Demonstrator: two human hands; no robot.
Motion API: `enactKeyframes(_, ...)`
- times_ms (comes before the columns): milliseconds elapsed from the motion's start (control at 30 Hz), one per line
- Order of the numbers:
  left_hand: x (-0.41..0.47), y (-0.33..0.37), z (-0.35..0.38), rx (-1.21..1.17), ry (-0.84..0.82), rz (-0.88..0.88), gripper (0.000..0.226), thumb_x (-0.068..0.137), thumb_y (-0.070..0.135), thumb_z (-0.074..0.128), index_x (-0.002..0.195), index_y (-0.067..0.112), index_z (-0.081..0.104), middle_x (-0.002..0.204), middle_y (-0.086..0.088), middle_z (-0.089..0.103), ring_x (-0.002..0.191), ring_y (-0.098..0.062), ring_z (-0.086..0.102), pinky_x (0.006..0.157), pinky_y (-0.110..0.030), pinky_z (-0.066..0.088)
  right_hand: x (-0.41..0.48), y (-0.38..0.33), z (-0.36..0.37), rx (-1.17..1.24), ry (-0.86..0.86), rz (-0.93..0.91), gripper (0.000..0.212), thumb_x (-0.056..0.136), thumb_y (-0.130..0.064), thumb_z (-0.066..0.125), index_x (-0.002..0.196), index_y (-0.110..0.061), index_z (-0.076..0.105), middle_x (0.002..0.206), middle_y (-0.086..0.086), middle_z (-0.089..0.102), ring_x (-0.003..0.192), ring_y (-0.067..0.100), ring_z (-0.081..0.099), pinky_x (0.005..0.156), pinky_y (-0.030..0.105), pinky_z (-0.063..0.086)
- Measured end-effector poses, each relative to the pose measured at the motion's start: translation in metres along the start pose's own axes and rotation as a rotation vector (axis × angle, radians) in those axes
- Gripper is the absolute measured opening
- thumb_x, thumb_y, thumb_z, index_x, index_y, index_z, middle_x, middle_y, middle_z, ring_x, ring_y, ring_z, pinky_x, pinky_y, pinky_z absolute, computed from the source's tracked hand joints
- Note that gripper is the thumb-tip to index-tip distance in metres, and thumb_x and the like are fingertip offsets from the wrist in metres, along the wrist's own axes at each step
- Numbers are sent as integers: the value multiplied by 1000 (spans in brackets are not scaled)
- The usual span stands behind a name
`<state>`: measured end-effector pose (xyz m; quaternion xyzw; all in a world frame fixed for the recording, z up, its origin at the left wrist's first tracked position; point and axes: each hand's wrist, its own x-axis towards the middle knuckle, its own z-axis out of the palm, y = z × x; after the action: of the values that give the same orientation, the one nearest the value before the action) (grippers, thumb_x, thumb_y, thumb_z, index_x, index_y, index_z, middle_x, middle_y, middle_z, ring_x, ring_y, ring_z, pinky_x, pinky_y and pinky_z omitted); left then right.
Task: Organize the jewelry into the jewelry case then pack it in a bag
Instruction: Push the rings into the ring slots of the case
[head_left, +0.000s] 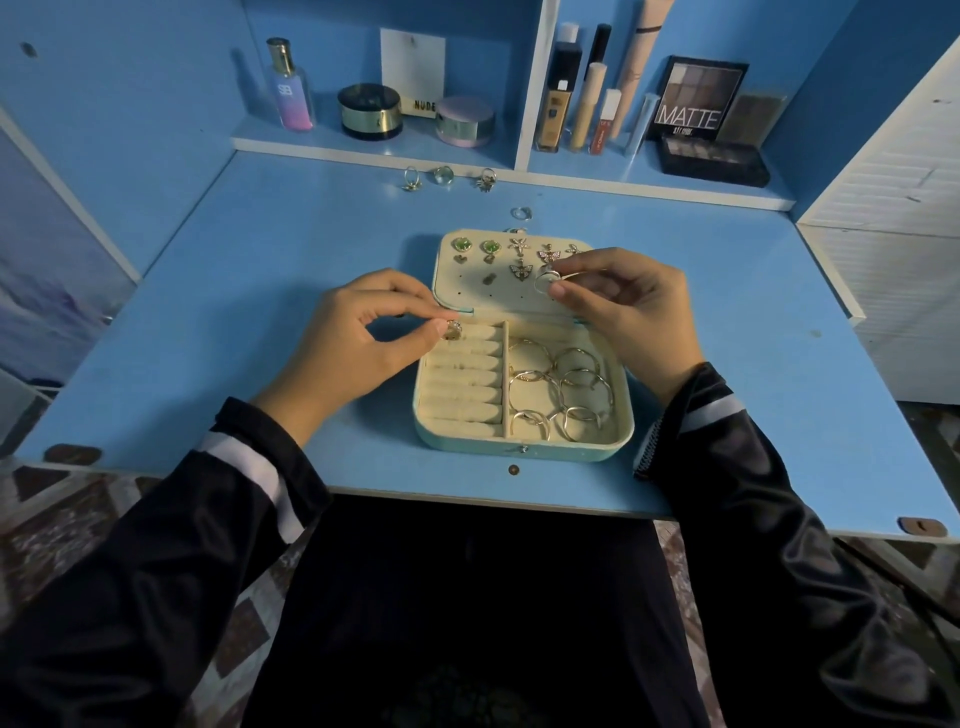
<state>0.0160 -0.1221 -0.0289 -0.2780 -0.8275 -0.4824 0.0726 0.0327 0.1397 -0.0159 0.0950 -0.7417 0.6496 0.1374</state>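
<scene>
An open cream jewelry case (524, 451) lies on the blue desk. Several earrings (491, 248) are pinned on its lid panel. Several thin bracelets (558, 387) fill the right compartment, and ring rolls (462, 384) fill the left one. My left hand (363, 338) pinches a gold ring (453, 329) at the top ring roll. My right hand (626, 306) pinches a silver ring (545, 280) over the lid. Loose rings (444, 175) lie further back, with one (521, 212) just behind the case.
A raised shelf (363, 150) at the back holds a perfume bottle (288, 85), round jars (370, 111), cosmetic tubes (582, 104) and eyeshadow palettes (714, 163). A white cabinet (904, 249) stands at the right. The desk's front edge (467, 493) is close to my lap.
</scene>
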Motion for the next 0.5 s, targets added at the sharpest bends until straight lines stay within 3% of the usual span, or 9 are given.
enactKeyframes(200, 2, -3, -1, -99, -36, -47, 14, 81, 35, 70, 95, 36, 73, 98, 11, 68, 99, -12, 64, 92, -29, 51, 0, 0, 2, 2, -6, -5, 23, 79, 2, 74, 101, -2, 69, 77, -6, 74, 71, 5, 66, 69, 18, 52)
enactKeyframes(367, 3, -4, -2, -139, -56, -48, 13, 80, 35, 71, 92, 33, 75, 99, 9, 68, 101, -15, 65, 93, -33, 52, 0, -1, 2, 0, -7, -12, 24, 79, 3, 74, 101, -1, 69, 77, -7, 74, 71, 5, 66, 69, 18, 52)
enactKeyframes(500, 3, -5, -2, -166, -68, -65, 12, 78, 36, 72, 88, 41, 76, 98, 14, 68, 100, -11, 65, 93, -29, 52, -1, -1, 2, 2, -11, -13, 24, 79, 3, 74, 101, -1, 69, 78, -7, 74, 71, 4, 66, 68, 17, 51)
